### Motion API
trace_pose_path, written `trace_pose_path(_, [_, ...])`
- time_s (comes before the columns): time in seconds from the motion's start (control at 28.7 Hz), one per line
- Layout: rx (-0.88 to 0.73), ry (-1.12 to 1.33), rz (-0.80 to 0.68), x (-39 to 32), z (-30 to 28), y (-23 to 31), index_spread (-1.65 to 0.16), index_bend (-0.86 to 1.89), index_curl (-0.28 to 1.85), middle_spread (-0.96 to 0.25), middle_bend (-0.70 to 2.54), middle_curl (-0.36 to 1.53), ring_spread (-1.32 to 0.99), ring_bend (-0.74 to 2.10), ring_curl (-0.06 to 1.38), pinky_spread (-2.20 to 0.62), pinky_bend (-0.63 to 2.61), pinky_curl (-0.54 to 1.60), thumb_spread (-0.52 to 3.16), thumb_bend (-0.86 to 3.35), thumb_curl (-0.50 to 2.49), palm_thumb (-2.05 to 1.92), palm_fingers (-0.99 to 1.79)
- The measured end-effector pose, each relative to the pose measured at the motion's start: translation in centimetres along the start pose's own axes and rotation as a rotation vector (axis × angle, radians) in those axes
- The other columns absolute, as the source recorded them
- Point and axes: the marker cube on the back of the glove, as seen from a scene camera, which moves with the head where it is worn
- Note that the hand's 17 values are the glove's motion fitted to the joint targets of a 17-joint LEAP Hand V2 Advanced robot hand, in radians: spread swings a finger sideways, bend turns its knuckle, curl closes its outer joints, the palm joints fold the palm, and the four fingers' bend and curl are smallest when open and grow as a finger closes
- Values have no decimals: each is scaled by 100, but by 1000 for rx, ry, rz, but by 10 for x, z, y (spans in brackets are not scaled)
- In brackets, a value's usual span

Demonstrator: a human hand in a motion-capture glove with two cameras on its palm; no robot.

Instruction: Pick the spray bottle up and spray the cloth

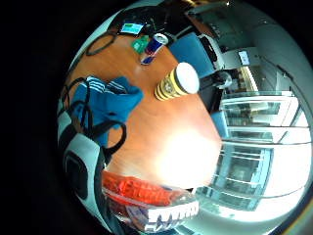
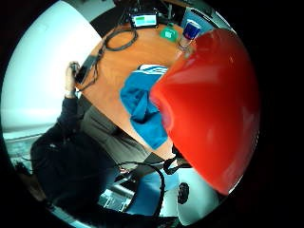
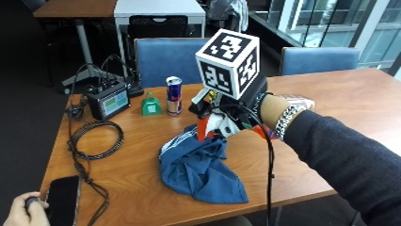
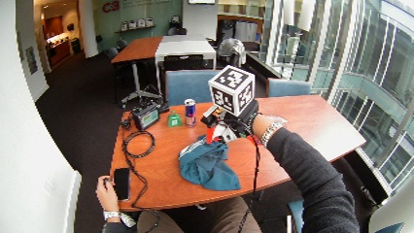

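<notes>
While right hand [image 3: 241, 113] grips spray bottle [image 3: 212, 123] above cloth [image 3: 199, 169], cloth's hem nears table edge [image 3: 188, 214].

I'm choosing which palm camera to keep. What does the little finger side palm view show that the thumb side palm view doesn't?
Only the little finger side shows a yellow-and-black cup on the table. Only the thumb side shows the spray bottle filling its view, plus a bare hand by a phone. Both show the blue cloth, the drink can and a small screen.
</notes>
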Motion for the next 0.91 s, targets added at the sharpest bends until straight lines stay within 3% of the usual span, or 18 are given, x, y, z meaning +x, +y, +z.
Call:
trace_pose_path(0.56, [-174,140,-85,-49,66,6,-27,19,50,-18,56,48,-20,70,44,-34,52,41,71,-3,57,80,140])
trace_pose_path(0.91, [-157,106,-73,-46,62,5,-27,19,50,-18,56,48,-20,70,44,-34,52,41,70,-3,59,80,140])
